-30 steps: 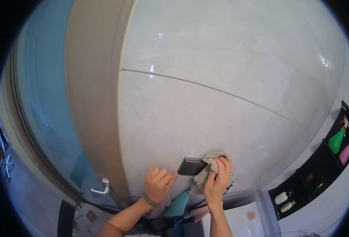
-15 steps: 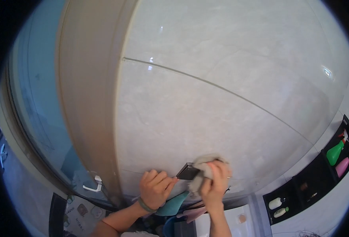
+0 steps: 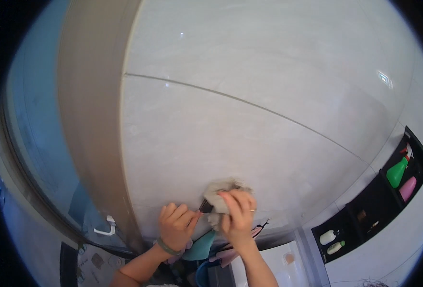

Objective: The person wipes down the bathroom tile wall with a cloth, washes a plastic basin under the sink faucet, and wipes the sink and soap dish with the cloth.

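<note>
In front of the light tiled wall (image 3: 211,134), my left hand (image 3: 177,224) is closed, its thumb and forefinger pinching the left corner of a dark, flat rectangular piece (image 3: 205,206). My right hand (image 3: 237,221) grips a crumpled beige cloth (image 3: 214,198) and presses it over the rest of that piece. Most of the piece is hidden under the cloth, so I cannot tell its kind or whether it is fixed to the wall. Just below my hands hang a teal item (image 3: 200,246) and a pink one (image 3: 226,257).
On the right is a black wall shelf (image 3: 352,232) holding a green spray bottle (image 3: 396,173), a pink bottle (image 3: 407,188) and white bottles (image 3: 327,237). To the left stand a beige door frame (image 3: 94,110) and a glass door with a white handle (image 3: 107,227). A white basin-like surface (image 3: 269,268) lies below.
The view has shifted, and both hands appear further left. My right hand and the cloth have slid toward my left hand, covering more of the dark piece.
</note>
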### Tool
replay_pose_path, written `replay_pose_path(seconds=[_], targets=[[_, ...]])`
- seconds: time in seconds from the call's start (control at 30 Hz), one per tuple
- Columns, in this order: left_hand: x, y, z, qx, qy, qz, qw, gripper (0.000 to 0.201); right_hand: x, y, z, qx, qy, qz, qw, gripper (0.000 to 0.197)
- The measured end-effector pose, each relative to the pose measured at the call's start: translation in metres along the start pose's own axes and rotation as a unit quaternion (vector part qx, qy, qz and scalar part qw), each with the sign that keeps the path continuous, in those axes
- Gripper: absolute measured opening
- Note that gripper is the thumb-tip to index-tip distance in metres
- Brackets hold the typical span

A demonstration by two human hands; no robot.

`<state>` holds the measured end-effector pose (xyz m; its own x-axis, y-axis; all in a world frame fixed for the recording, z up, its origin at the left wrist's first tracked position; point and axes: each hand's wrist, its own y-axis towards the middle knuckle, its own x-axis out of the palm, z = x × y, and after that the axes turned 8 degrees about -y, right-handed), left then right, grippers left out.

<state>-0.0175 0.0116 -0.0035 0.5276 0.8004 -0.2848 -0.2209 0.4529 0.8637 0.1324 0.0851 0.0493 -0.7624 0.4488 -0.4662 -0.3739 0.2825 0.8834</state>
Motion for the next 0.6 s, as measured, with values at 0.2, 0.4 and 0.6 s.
replay_pose_path(seconds=[0.2, 0.4, 0.6], targets=[[0.004, 0.004, 0.01, -0.003, -0.014, 0.016, 1.0, 0.017, -0.05, -0.011, 0.101, 0.091, -0.246, 0.228, 0.938, 0.039], [-0.004, 0.001, 0.007, -0.005, -0.013, 0.015, 1.0, 0.016, -0.054, 0.068, 0.098, 0.15, -0.146, 0.334, 0.919, 0.043], [-0.003, -0.004, 0.013, -0.033, -0.001, 0.018, 0.999, 0.014, -0.033, -0.062, 0.077, 0.161, -0.004, 0.09, 0.983, 0.035]])
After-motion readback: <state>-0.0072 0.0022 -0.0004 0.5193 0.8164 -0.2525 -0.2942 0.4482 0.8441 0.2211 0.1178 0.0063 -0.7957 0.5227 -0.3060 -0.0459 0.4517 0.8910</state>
